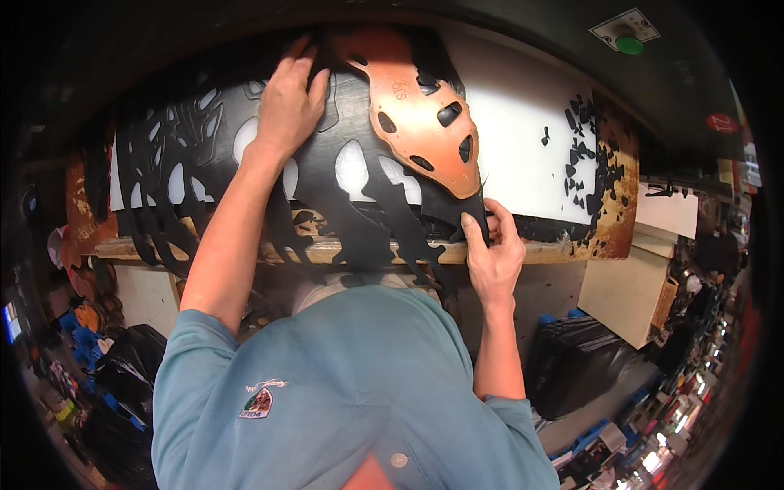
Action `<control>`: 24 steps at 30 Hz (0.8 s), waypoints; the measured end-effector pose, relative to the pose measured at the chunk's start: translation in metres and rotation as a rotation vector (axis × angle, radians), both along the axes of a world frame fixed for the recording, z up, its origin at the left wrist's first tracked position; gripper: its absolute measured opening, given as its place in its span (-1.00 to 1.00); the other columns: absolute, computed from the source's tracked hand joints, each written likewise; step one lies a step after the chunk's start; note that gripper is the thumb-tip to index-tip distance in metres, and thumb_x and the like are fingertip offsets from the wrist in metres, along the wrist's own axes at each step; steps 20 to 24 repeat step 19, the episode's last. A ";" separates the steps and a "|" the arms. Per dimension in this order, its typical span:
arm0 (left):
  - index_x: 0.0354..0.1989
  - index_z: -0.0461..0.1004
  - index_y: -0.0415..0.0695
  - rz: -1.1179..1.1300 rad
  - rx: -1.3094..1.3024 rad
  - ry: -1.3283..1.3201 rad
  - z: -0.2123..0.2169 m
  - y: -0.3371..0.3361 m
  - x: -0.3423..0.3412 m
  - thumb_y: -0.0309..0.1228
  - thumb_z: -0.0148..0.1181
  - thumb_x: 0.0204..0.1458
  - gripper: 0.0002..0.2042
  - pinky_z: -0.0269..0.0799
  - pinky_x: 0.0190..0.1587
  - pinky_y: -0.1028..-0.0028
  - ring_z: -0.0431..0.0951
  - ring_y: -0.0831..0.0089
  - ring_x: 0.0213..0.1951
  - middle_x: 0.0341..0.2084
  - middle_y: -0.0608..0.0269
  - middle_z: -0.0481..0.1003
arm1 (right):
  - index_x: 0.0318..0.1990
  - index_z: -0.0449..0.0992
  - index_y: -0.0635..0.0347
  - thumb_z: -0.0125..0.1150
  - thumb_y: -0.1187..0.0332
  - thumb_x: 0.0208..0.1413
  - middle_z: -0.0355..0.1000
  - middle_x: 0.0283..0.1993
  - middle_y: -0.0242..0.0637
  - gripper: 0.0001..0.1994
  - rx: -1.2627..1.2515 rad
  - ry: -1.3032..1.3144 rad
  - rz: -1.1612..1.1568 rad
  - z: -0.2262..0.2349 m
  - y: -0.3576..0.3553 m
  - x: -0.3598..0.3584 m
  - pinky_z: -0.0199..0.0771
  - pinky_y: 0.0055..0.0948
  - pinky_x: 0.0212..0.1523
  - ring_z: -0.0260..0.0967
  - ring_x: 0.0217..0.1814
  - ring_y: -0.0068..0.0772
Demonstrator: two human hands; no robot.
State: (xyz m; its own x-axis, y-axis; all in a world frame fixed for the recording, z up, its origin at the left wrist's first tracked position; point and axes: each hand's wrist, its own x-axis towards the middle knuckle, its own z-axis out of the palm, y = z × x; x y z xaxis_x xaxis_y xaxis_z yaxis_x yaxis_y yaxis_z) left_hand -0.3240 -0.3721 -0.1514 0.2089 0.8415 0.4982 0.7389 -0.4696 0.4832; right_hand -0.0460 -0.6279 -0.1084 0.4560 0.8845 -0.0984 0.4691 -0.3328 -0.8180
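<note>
A black leather-like sheet, full of cut-out holes, lies over a white board. Ragged strips of it hang over the near edge. On its right part rests a copper-orange shaped plate with several oval openings, resembling a cutting die. My left hand lies on the sheet left of the plate, fingers stretched out and the thumb apart; the fingertips fade into shadow. Just below the plate's near tip, my right hand pinches the sheet's right edge between thumb and fingers.
Small black scraps are scattered along the board's right side. A worn wooden edge runs along the front. Overhead is a dark machine beam with a green button. Black plastic bags stand below right, near a pale box.
</note>
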 end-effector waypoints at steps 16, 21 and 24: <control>0.20 0.62 -0.33 0.001 -0.011 0.030 0.000 -0.001 -0.003 -0.38 0.28 0.27 -0.62 0.50 0.30 0.18 0.63 -0.07 0.20 0.27 -0.08 0.58 | 0.11 0.62 0.38 0.49 0.42 0.19 0.67 0.00 0.04 -0.63 0.211 -0.154 0.007 -0.026 0.006 -0.008 0.69 -0.16 0.04 0.68 -0.05 0.02; 0.21 0.61 -0.33 0.010 0.007 0.030 0.003 0.000 0.000 -0.39 0.28 0.28 -0.61 0.49 0.31 0.18 0.63 -0.07 0.21 0.28 -0.09 0.57 | 0.12 0.61 0.38 0.49 0.41 0.20 0.67 0.02 0.05 -0.62 0.201 -0.077 0.007 -0.029 0.006 -0.006 0.69 -0.16 0.09 0.69 -0.01 0.04; 0.21 0.61 -0.33 0.010 0.007 0.030 0.003 0.000 0.000 -0.39 0.28 0.28 -0.61 0.49 0.31 0.18 0.63 -0.07 0.21 0.28 -0.09 0.57 | 0.12 0.61 0.38 0.49 0.41 0.20 0.67 0.02 0.05 -0.62 0.201 -0.077 0.007 -0.029 0.006 -0.006 0.69 -0.16 0.09 0.69 -0.01 0.04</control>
